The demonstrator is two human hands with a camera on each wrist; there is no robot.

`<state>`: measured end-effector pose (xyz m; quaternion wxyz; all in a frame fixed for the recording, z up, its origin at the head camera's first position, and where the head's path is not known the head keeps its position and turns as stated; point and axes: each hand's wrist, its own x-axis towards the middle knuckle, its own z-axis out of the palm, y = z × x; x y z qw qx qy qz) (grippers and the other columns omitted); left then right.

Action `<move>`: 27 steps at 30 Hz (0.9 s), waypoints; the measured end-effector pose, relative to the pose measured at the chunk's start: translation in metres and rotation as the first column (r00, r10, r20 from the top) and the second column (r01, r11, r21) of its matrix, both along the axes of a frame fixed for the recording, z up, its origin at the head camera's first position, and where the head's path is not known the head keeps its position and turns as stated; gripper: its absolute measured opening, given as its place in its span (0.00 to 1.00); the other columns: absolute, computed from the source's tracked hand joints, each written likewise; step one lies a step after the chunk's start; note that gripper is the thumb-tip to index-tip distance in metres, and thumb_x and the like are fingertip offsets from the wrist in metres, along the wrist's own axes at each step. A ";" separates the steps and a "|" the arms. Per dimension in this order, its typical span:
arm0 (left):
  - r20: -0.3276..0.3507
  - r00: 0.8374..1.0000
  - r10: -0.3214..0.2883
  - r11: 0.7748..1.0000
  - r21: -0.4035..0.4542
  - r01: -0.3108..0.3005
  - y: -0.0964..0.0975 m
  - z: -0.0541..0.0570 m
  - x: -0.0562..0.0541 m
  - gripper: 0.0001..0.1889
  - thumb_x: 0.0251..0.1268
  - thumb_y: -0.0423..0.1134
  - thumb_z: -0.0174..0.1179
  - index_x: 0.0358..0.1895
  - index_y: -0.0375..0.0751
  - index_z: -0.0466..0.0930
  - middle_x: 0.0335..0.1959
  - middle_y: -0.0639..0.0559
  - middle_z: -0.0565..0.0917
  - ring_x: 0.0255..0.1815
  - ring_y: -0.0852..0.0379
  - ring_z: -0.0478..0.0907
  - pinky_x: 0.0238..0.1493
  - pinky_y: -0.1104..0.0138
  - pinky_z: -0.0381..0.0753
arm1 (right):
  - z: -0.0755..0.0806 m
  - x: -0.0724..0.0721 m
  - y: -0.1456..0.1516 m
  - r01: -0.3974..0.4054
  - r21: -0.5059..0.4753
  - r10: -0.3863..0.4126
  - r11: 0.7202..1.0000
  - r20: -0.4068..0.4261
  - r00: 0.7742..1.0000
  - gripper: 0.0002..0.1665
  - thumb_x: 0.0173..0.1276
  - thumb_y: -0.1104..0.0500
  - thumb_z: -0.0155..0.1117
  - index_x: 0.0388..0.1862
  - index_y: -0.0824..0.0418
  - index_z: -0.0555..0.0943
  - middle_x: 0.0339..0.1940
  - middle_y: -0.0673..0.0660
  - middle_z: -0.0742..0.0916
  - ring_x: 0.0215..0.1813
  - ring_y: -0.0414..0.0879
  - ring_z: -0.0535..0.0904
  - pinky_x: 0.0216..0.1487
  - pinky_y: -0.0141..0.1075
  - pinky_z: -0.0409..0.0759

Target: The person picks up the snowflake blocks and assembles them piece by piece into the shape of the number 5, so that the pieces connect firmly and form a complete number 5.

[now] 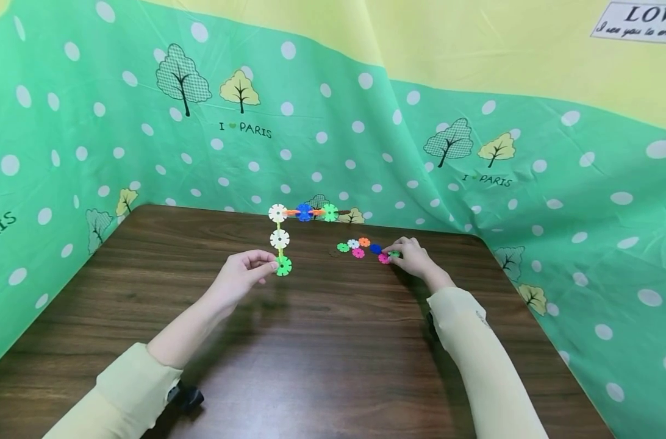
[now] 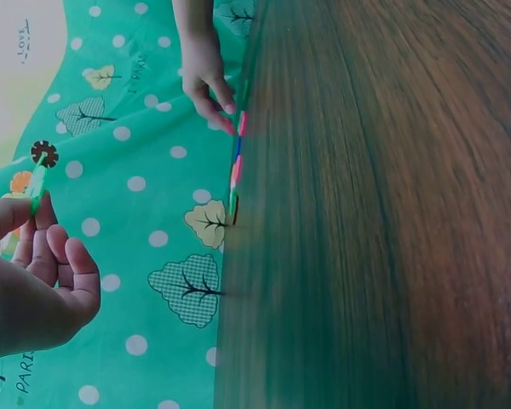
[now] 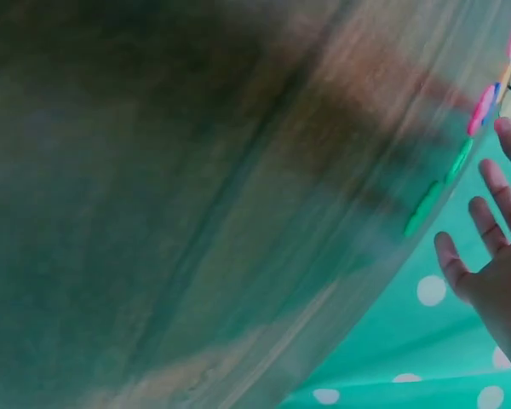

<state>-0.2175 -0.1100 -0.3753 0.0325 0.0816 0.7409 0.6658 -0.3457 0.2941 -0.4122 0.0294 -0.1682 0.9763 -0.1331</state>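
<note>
Disc Chain: Hand and Part Positions

A green dotted cloth (image 1: 333, 160) hangs behind the brown wooden table (image 1: 338, 347). The right hand (image 1: 415, 258) is at the table's far right part, fingers spread; contact with the discs there cannot be determined. The left hand (image 1: 238, 277) pinches the bent disc chain (image 1: 280, 239) above the table, gripping the green end disc (image 1: 285, 266). Multicoloured loose discs (image 1: 358, 253) lie grouped on the table, right of the chain.
</note>
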 end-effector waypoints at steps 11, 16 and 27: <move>0.003 1.000 0.001 1.000 0.004 -0.001 0.001 0.000 -0.001 0.13 0.62 0.36 0.61 0.45 0.30 0.79 0.30 0.60 0.82 0.36 0.60 0.77 0.38 0.65 0.79 | -0.004 -0.005 -0.008 0.029 0.007 -0.029 1.000 0.019 0.999 0.03 0.64 0.58 0.65 0.35 0.55 0.84 0.53 0.62 0.78 0.60 0.61 0.63 0.58 0.65 0.61; 0.002 1.000 -0.003 1.000 0.005 0.003 0.001 0.001 -0.002 0.13 0.62 0.36 0.61 0.45 0.30 0.79 0.30 0.61 0.83 0.35 0.62 0.77 0.38 0.65 0.79 | -0.005 -0.005 -0.007 0.026 0.006 -0.026 1.000 0.015 1.000 0.04 0.64 0.58 0.64 0.36 0.56 0.84 0.49 0.61 0.81 0.56 0.59 0.67 0.58 0.59 0.65; 0.002 1.000 0.000 1.000 0.005 0.000 0.001 0.003 -0.001 0.13 0.62 0.37 0.62 0.45 0.31 0.79 0.30 0.61 0.83 0.34 0.64 0.77 0.39 0.64 0.79 | 0.001 0.001 -0.001 0.024 -0.066 -0.018 0.998 0.085 0.996 0.11 0.57 0.57 0.72 0.36 0.62 0.83 0.40 0.59 0.84 0.47 0.54 0.74 0.54 0.49 0.72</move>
